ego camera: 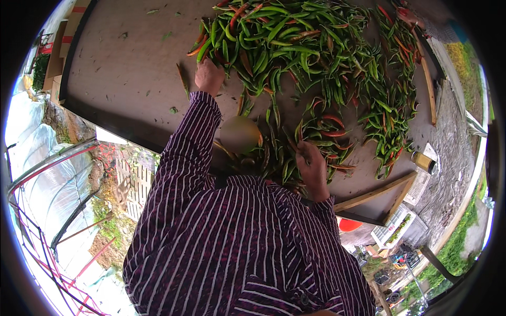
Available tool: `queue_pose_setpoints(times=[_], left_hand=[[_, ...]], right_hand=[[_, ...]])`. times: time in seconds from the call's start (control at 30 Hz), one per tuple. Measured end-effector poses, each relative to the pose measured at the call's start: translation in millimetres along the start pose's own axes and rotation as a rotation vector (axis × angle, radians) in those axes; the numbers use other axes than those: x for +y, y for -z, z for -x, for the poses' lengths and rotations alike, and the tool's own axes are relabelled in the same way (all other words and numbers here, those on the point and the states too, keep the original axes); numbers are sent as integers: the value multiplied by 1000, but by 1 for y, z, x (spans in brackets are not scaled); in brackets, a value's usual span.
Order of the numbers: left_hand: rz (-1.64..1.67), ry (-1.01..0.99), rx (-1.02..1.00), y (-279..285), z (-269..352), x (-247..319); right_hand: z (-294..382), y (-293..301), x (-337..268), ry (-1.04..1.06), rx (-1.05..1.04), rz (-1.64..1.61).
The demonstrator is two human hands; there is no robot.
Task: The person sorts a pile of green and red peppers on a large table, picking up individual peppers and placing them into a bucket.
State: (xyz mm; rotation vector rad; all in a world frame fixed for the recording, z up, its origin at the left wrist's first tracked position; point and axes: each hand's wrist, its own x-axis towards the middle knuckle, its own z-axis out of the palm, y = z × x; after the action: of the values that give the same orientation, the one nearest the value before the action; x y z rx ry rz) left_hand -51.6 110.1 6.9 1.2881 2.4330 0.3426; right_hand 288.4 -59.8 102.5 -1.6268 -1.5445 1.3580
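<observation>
Long green and red chili peppers (pixel 276 51) lie in a large heap on a brown tabletop (pixel 130 59). At the heap's left edge is my left hand (pixel 209 77), back up, its fingertips against a green chili (pixel 204 50); its grip is hidden. My right hand (pixel 312 168) is lower and nearer my body, fingers curled around the end of a slender chili (pixel 290 138). Red chilies (pixel 333 132) and green ones lie around it. Nearer my chest are more peppers, partly covered by a round blurred patch. A single brownish chili (pixel 182 81) lies left of my left hand.
A co-worker's hand (pixel 409 17) is among peppers at the far right. Wooden strips (pixel 375 191) border the table's right side, near a jar (pixel 424 162). Cardboard boxes (pixel 71 35) stand at the left edge. Below right is a white crate (pixel 393 227).
</observation>
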Motion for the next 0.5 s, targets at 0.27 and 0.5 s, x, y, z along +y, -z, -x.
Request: queue_pose_setpoints(times=[0.27,0.5], left_hand=[[48,5,-85,-21,-2,-10],[-40,-53,-81,-14,11,-10]], right_hand=[[-123,-31,-27,376,-6,342],[-252,-79,-31,433,-34,662]])
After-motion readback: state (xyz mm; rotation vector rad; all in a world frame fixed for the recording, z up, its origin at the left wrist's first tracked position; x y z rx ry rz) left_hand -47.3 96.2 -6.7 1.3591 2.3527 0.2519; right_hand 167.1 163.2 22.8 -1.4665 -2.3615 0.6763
